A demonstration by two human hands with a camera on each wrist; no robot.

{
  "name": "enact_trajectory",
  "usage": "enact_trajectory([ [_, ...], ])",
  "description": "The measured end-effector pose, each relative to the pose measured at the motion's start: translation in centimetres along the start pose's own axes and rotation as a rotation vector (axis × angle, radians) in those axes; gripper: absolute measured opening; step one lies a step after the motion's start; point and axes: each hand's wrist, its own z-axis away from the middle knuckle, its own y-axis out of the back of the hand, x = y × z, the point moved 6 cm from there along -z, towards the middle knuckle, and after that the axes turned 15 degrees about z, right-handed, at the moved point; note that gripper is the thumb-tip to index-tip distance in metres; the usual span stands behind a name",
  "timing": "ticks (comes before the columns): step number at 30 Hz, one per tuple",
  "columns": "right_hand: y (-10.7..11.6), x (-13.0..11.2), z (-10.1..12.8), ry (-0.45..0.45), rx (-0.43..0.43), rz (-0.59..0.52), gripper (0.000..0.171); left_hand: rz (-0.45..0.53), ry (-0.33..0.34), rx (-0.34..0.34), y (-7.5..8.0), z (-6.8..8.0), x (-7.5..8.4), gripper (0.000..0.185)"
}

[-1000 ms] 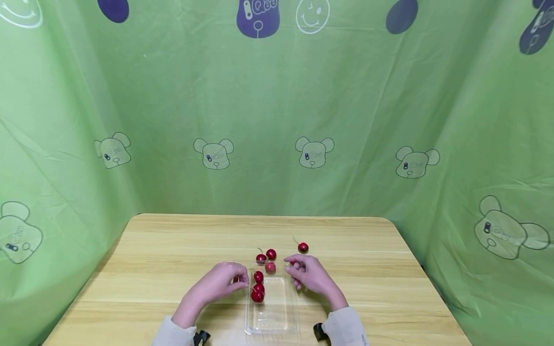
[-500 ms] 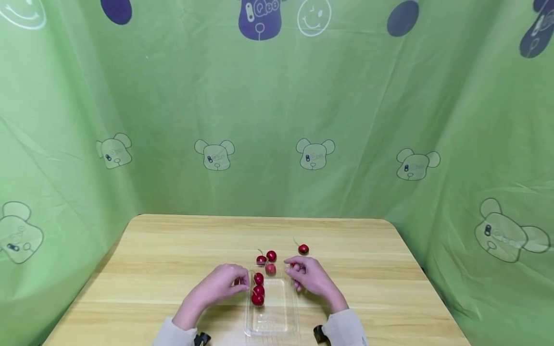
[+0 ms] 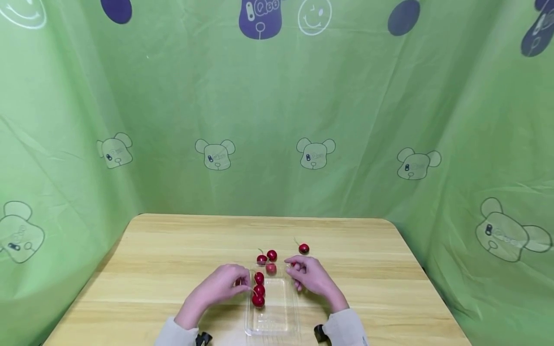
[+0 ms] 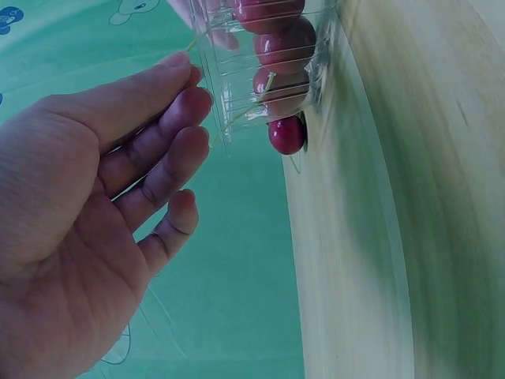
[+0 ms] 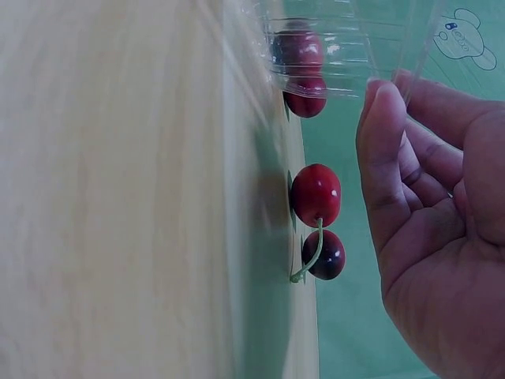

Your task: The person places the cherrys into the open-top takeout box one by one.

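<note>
A clear plastic container (image 3: 279, 310) sits between my two hands. Three red cherries line its left side, the nearest cherry (image 3: 258, 301) closest to my body. My left hand (image 3: 222, 283) is at the left rim, and in the left wrist view a green stem (image 4: 195, 43) comes out at the thumb tip, pinched against the fingers. My right hand (image 3: 313, 276) pinches the far right corner of the rim between thumb and finger. A paler cherry (image 3: 270, 269) shows through plastic at the far end.
Beyond the container, two cherries lie close together, one of them the stemmed cherry (image 3: 261, 259). Farther right is another stemmed cherry (image 3: 304, 249). In the right wrist view, a red cherry (image 5: 317, 194) lies near the right hand. Green printed cloth (image 3: 268, 192) surrounds the wooden table (image 3: 173, 240).
The nearest cherry in the container has shifted slightly toward my body. Both hands and the container stay in place, and the head view tilts a little.
</note>
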Motion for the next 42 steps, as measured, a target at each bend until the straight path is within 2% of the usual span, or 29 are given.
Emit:
enact_trajectory([
  [12, 0.09, -0.08, 0.01, 0.012, 0.003, 0.000, 0.042, -0.018, 0.008, 0.002, 0.04, -0.01, 0.22, 0.007],
  [25, 0.13, -0.10, -0.05, 0.013, 0.007, 0.013, 0.040, 0.019, 0.006, 0.001, -0.14, -0.10, 0.02, 0.010],
  [42, 0.03, -0.20, -0.02, 0.022, 0.008, 0.015, 0.041, 0.015, 0.025, 0.007, -0.27, -0.19, 0.13, 0.011],
])
